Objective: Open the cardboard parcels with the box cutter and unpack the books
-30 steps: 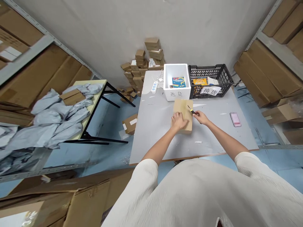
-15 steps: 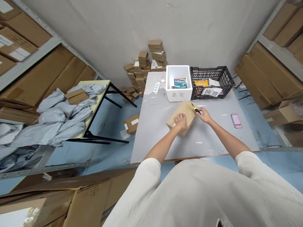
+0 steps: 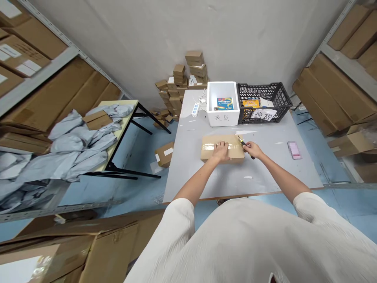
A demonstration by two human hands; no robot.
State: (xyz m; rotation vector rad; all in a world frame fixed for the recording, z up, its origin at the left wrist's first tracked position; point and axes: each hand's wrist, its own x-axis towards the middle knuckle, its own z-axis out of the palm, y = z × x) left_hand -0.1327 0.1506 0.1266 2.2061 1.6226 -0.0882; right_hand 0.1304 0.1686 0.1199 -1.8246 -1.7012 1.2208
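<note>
A brown cardboard box (image 3: 207,153) lies on the grey table (image 3: 188,177), clear tape running along its top. My left hand (image 3: 221,151) rests on the box top with the fingers spread over the tape. Wrapped round a yellow and black utility knife (image 3: 242,142), my right hand (image 3: 253,150) is beside the box's right end. The knife's tip is over the top right part of the box; whether it touches the cardboard I cannot tell.
Behind the box stand a white foam bin (image 3: 223,118) and a black plastic crate (image 3: 284,104), each holding packets. A power strip (image 3: 195,109) lies at the table's back left, a pink blurred item (image 3: 294,150) at right. Grey bags (image 3: 67,141) cover a side table.
The box has turned from a slant to lie square with the table edge. My left hand moved slightly left with it, and the knife in my right hand came lower beside its right end.
</note>
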